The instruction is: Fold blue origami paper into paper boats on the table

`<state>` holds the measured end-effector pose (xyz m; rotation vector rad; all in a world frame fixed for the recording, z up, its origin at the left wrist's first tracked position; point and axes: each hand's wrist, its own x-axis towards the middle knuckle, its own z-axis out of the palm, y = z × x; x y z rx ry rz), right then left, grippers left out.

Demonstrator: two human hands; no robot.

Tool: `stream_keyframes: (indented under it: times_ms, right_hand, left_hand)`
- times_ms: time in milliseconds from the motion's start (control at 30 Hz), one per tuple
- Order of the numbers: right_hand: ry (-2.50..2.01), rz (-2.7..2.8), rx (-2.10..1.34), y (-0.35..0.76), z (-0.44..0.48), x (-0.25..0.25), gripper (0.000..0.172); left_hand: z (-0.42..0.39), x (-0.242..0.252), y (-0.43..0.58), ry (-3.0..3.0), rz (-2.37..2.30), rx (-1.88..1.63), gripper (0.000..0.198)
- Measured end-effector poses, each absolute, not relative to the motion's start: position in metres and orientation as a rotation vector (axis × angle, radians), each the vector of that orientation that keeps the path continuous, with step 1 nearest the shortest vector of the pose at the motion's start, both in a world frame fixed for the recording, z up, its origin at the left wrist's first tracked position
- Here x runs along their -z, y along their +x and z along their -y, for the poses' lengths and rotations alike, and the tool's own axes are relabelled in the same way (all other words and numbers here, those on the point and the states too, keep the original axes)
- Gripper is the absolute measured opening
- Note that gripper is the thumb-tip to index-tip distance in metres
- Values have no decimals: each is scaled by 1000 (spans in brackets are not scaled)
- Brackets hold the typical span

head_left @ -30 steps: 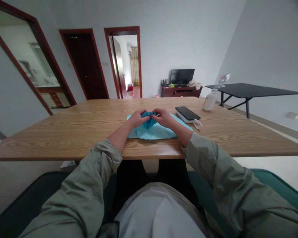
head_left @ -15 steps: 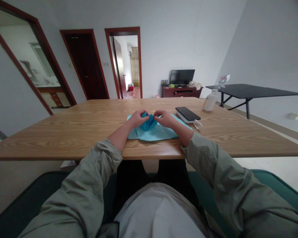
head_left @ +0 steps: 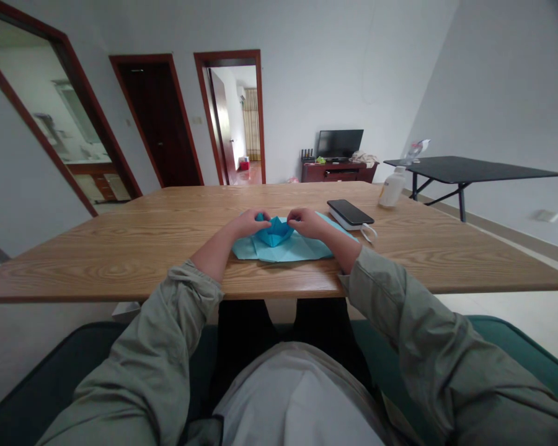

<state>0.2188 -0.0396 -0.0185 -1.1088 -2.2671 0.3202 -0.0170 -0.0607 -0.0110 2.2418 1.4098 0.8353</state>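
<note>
Blue paper (head_left: pixel 273 230), folded into a small pointed form, sits on a paler sheet (head_left: pixel 291 251) near the front edge of the tabletop (head_left: pixel 121 248), between both hands. Left hand (head_left: pixel 242 223) pinches its upper left corner, fingers closed on it. Right hand (head_left: pixel 307 223) pinches the upper right corner the same way. Both wrists rest low on the sheet.

To do this fold well, I judge that the 2 pinches should pull evenly, so the form opens along its middle crease without tearing. The bottom point should be kept down against the sheet, and each new crease pressed flat before either grip loosens.

Count: 1 folded paper, 1 sheet under it, 2 hands at work, 1 phone (head_left: pixel 350 212) lying to the right, and 1 bottle (head_left: pixel 391 189) farther back on the same side.
</note>
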Motion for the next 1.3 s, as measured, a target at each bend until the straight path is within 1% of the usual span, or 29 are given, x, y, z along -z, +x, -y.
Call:
stream_keyframes:
  times_ms: [100,200,367,567,1033,1233,1300]
  right_hand:
    - [-1129,2260,-316,220,40,19,18]
    - [-1167,2251,-305,221,39,19,20]
    - [-1207,2270,-302,222,37,18,26]
    - [-1236,2289,-271,223,36,17,31]
    - [-1224,2320,-300,222,35,21,31]
    - [-1239,2321,-322,221,35,20,31]
    - [-1230,2323,-315,221,33,20,30]
  left_hand:
    - [58,11,-23,2238,-1367,-803,37]
    - [58,10,-28,2244,-1309,-768,35]
    - [59,10,-33,2146,-1298,-680,36]
    - [58,14,-39,2069,-1262,-678,37]
    - [67,9,-32,2064,-1195,-625,37]
    - [79,3,-29,2163,-1254,-593,50]
    - [79,4,-30,2184,-1263,-576,51]
